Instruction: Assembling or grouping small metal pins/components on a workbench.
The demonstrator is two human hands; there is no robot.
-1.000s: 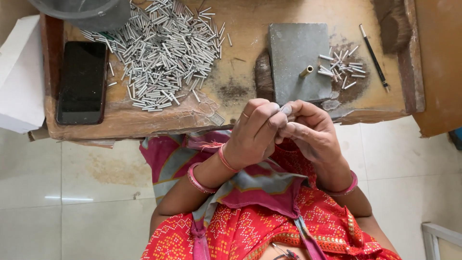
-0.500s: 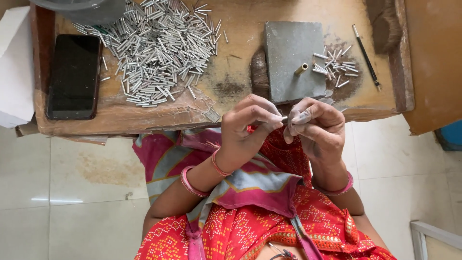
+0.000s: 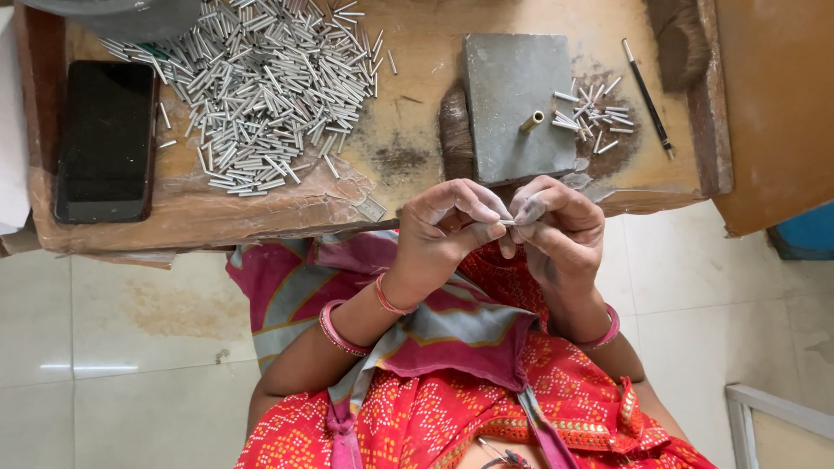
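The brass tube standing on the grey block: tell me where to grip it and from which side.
Pinch the brass tube across its free upper end, from above. It stands alone on the grey block, sides clear; loose silver tubes lie beside the block.

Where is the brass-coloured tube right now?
In the head view, the brass-coloured tube lies on the grey slab, right of centre, beside the small tube pile.

silver tubes [image 3: 261, 95]; grey block [image 3: 517, 104]
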